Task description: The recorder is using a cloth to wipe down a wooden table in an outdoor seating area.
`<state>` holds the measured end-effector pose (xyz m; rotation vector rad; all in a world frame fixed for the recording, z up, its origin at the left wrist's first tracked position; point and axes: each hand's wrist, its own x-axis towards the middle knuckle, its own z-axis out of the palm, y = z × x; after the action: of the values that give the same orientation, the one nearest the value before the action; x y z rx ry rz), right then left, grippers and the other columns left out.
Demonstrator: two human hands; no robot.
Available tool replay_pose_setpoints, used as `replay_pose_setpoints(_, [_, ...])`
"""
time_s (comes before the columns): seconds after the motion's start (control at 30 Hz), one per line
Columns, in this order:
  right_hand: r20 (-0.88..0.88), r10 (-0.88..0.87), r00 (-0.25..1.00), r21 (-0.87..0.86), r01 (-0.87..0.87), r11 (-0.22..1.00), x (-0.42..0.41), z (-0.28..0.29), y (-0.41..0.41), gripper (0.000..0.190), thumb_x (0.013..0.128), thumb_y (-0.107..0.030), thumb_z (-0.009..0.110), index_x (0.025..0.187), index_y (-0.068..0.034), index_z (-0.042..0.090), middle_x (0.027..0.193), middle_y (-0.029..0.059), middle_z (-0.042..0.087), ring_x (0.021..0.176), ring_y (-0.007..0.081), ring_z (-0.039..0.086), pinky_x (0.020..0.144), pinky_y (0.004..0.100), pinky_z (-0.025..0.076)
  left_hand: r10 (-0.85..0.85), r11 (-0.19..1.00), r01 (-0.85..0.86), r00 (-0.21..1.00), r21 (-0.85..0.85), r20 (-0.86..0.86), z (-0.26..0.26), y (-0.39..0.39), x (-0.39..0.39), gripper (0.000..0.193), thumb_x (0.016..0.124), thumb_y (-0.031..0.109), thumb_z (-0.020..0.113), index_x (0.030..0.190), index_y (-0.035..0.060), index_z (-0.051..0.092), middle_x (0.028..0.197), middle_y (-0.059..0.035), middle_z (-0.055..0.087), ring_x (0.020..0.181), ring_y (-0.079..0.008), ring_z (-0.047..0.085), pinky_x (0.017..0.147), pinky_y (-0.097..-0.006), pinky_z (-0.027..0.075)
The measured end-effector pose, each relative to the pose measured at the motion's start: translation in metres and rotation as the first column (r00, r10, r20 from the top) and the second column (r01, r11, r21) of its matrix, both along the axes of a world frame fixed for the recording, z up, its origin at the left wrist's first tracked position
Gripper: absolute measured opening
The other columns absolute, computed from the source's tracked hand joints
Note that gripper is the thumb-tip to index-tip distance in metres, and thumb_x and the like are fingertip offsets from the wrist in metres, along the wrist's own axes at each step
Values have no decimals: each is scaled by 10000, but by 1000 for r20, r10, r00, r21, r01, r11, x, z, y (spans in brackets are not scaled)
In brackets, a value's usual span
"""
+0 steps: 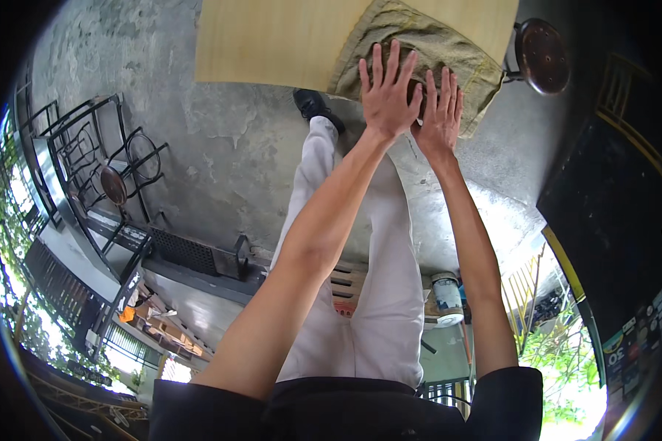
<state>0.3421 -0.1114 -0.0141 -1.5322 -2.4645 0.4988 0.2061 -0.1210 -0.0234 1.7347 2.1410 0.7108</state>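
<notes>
A tan cloth (438, 41) lies rumpled over the edge of a light wooden tabletop (270, 44), and part of it hangs past the edge. My left hand (389, 91) rests flat on the cloth with its fingers spread. Beside it, my right hand (440, 116) also lies palm down on the cloth, its fingers straight and closer together. The thumb of the left hand is near the right hand. Neither hand grips the cloth as far as can be seen.
A dark round stool (543, 55) stands at the table's right. Black metal frames with a round brown seat (113, 186) are at the left. A paint-stained bucket (447, 297) stands behind my legs. A large dark panel (612, 204) is at the right. The floor (198, 143) is grey concrete.
</notes>
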Motion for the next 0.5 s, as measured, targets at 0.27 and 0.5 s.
replay_pose_setpoints(0.27, [105, 284, 953, -38, -282, 959, -125, 4, 26, 989, 762, -288, 776, 1625, -182, 305, 1705, 164, 205, 1592, 345, 168, 1281, 507, 140, 270, 963, -271, 960, -6, -70, 5, -5, -123, 697, 874, 385, 667, 1527, 211, 499, 1687, -96, 315, 1573, -394, 195, 1258, -608, 89])
replay_pose_setpoints(0.5, [-27, 420, 907, 20, -420, 907, -276, 4, 22, 794, 861, -332, 669, 1577, -135, 388, 1679, 162, 280, 1575, 322, 217, 1272, 514, 154, 503, 864, -501, 847, 58, -170, -2, -24, -254, 702, 883, 373, 652, 1536, 182, 476, 1676, -114, 321, 1552, -411, 217, 1238, -630, 93])
